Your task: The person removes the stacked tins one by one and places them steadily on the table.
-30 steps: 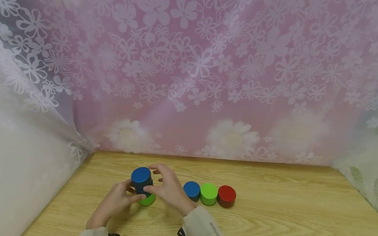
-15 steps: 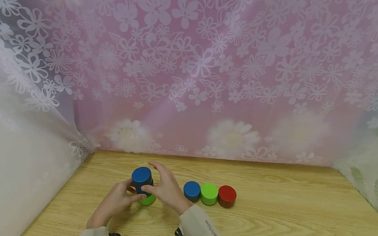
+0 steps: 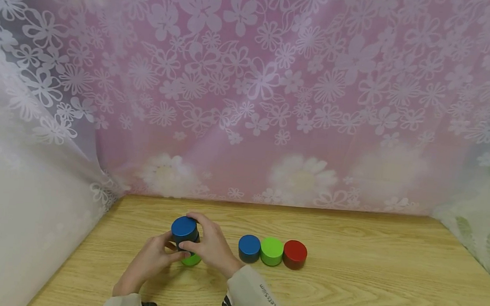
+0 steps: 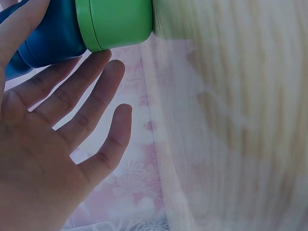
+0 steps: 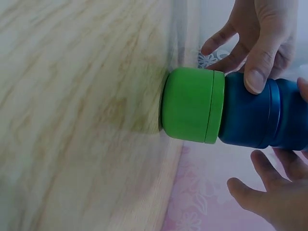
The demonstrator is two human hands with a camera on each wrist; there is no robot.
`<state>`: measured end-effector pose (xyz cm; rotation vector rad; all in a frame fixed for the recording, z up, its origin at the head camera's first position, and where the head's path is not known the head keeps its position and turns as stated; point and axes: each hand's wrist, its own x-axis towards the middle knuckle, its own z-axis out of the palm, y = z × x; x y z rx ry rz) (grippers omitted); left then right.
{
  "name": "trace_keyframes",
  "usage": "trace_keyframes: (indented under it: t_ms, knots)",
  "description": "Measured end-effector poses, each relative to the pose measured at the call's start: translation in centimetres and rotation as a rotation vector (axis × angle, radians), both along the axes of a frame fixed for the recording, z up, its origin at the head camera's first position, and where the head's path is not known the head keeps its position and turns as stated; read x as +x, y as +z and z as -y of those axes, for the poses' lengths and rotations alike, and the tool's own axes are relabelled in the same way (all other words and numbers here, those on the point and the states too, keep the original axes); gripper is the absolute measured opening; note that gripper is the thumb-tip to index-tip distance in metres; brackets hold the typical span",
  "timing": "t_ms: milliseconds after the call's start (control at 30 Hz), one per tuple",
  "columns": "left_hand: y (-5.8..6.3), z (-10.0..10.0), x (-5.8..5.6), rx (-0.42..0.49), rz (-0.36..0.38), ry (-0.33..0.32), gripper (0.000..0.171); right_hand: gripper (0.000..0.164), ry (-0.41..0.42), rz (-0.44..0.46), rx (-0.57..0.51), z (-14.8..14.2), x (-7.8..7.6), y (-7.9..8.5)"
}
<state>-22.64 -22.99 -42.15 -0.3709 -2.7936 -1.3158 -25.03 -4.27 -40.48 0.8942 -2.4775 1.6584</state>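
A stack of three round canisters with lids stands on the left part of the table. The green canister (image 5: 190, 106) is at the bottom, a blue canister (image 5: 243, 115) sits in the middle, and another blue canister (image 3: 184, 226) tops the stack. My left hand (image 3: 152, 259) holds the middle blue canister between thumb and fingers; in the left wrist view its lower fingers are spread beside the green one. From the right, my right hand (image 3: 217, 248) grips the top blue canister, thumb in front and fingers behind. My hands partly cover the stack in the head view.
Right of the stack, a blue canister (image 3: 248, 248), a green canister (image 3: 271, 251) and a red canister (image 3: 294, 255) stand side by side in a row. Flowered cloth (image 3: 248, 101) hangs behind the wooden table (image 3: 369, 266) and along both sides.
My right hand has shifted left, and its fingers have closed in on the top blue canister. The left hand and the stack look almost unmoved.
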Motion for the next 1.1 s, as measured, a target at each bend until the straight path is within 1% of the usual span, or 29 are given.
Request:
trace_keyframes:
  t_ms: [133, 400, 733, 1100]
  knots:
    - [0.0, 0.0, 0.0, 0.001, 0.001, 0.003, 0.058, 0.060, -0.018, -0.007, -0.015, 0.1, 0.1, 0.0]
    - [0.1, -0.2, 0.0, 0.010, 0.021, 0.022, 0.055, 0.057, -0.023, 0.005, -0.069, -0.4, 0.1, 0.3]
    - [0.1, -0.5, 0.0, 0.018, 0.045, 0.070, 0.053, 0.057, -0.038, 0.049, -0.095, -1.4, 0.1, 0.6]
    - [0.2, -0.7, 0.1, 0.023, 0.056, 0.090, 0.051, 0.058, -0.036, 0.031, -0.106, -2.4, 0.3, 0.7]
